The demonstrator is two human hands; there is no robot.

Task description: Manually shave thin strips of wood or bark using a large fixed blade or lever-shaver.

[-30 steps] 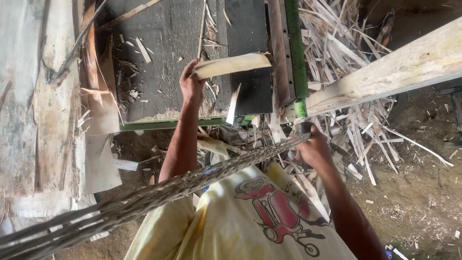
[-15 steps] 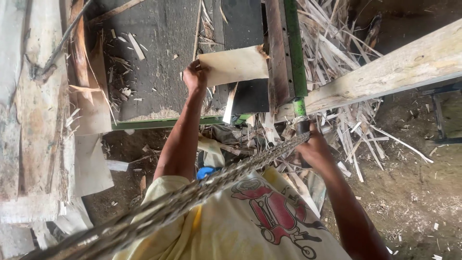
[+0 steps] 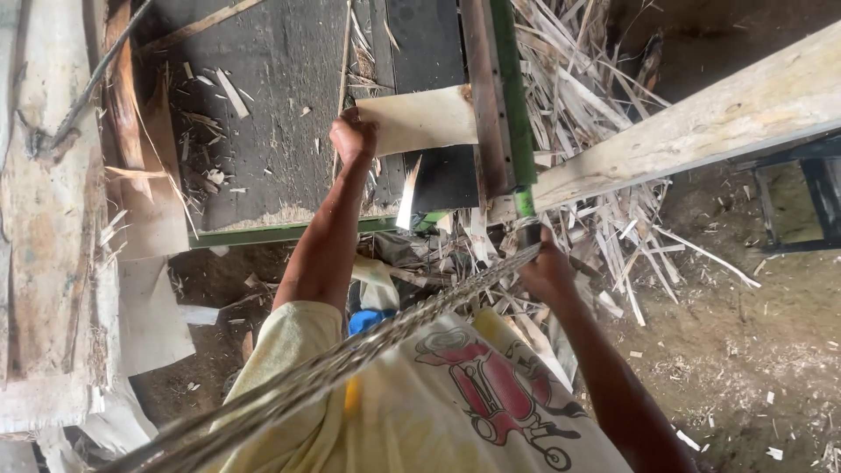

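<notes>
My left hand (image 3: 353,138) is closed on the left edge of a pale thin wood sheet (image 3: 425,118). The sheet lies flat on a dark work table (image 3: 272,105), and its right end runs under a long brown and green bar (image 3: 499,96). My right hand (image 3: 547,270) is lower, at the near end of that bar, with its fingers wrapped around the bar's dark handle (image 3: 527,229). A grey twisted cable (image 3: 350,359) crosses in front of my yellow shirt, from the bottom left up to my right hand.
A heap of wood strips and offcuts (image 3: 604,201) lies right of the table. A thick pale beam (image 3: 701,131) slants across the upper right. Worn boards and pale sheets (image 3: 131,289) stand at the left. At the right is dirt floor (image 3: 753,350) with chips.
The pale sheet has gone from tilted and narrow to flat and wider on the table. My left hand has stayed on its edge, and my right hand remains at the handle.
</notes>
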